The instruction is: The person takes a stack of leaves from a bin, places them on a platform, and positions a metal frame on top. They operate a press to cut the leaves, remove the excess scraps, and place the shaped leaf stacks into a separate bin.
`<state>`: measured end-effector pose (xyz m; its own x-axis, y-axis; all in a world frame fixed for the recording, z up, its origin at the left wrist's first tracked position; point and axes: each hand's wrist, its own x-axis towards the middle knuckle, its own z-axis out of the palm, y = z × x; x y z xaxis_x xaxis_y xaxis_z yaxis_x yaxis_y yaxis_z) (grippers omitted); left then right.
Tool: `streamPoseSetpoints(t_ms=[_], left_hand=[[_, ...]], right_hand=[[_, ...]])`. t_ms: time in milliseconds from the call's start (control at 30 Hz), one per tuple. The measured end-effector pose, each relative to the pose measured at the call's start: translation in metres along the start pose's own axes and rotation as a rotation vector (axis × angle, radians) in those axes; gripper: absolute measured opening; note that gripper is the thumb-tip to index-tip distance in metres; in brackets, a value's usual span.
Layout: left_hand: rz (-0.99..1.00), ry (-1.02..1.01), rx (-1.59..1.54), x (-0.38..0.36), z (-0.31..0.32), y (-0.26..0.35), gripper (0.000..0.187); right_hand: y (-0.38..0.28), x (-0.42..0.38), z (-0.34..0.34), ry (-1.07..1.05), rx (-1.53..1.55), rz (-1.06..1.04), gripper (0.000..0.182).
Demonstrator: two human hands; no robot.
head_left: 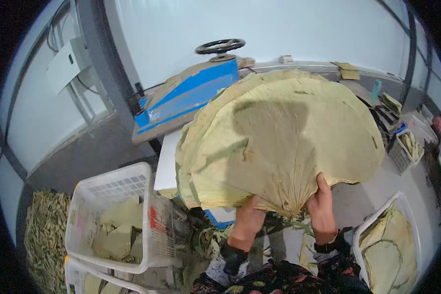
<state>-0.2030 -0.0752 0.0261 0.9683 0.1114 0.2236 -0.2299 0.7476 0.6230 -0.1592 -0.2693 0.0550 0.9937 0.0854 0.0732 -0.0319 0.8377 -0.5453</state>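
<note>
A thick fan-shaped stack of large, dry, yellow-green leaves [348,127] is held up in front of me, its gathered point toward my body. My left hand [249,220] grips the lower edge left of that point, with its fingers hidden beneath the leaves. On the right side of the point, my right hand [322,208] holds the edge, thumb on top and fingers underneath. A dark shadow falls across the middle of the stack.
Behind the stack stands a blue machine [196,90] with a black handwheel [220,46]. White baskets with leaves are at the lower left [149,215] and lower right [411,206]. Leaf scraps [46,235] are heaped at far left. A smaller basket [402,159] sits at right.
</note>
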Motion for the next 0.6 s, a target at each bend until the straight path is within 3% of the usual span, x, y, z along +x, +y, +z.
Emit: streamPoseSetpoints(t_ms=[100, 167, 233, 267, 367, 433, 467, 500, 533, 567, 600], left_hand=[[0.004, -0.079, -0.368, 0.002, -0.023, 0.054, 0.057], [0.213, 0.181, -0.006, 0.009, -0.022, 0.088, 0.071], [0.223, -0.206, -0.489, 0.01, -0.07, 0.1, 0.08], [0.217, -0.179, -0.481, 0.008, -0.087, 0.112, 0.08], [0.196, -0.169, -0.215, 0.035, -0.081, 0.142, 0.084], [0.238, 0.091, 0.454, 0.053, -0.051, 0.154, 0.076], [0.229, 0.106, 0.462, 0.064, -0.044, 0.156, 0.076], [0.174, 0.269, 0.677, 0.076, -0.04, 0.158, 0.068], [0.121, 0.428, 0.888, 0.088, -0.034, 0.16, 0.06], [0.213, 0.526, 0.79, 0.099, -0.022, 0.157, 0.047], [0.217, 0.534, 0.791, 0.109, -0.025, 0.159, 0.047]], right_hand=[[0.012, 0.025, 0.013, 0.026, -0.098, -0.036, 0.049], [0.021, 0.042, 0.008, 0.004, -0.097, -0.009, 0.052], [0.033, 0.068, 0.005, 0.032, -0.112, 0.043, 0.054], [0.037, 0.081, 0.003, 0.044, -0.128, 0.073, 0.055], [0.046, 0.127, -0.001, -0.054, -0.183, 0.074, 0.06], [0.048, 0.151, 0.009, -0.088, -0.198, 0.077, 0.06], [0.049, 0.161, 0.013, -0.121, -0.226, 0.068, 0.06], [0.053, 0.175, 0.016, -0.098, -0.156, 0.101, 0.048], [0.055, 0.185, 0.022, -0.095, -0.157, 0.112, 0.048], [0.056, 0.195, 0.031, -0.166, -0.153, 0.09, 0.052], [0.057, 0.207, 0.037, -0.239, -0.146, 0.067, 0.055]])
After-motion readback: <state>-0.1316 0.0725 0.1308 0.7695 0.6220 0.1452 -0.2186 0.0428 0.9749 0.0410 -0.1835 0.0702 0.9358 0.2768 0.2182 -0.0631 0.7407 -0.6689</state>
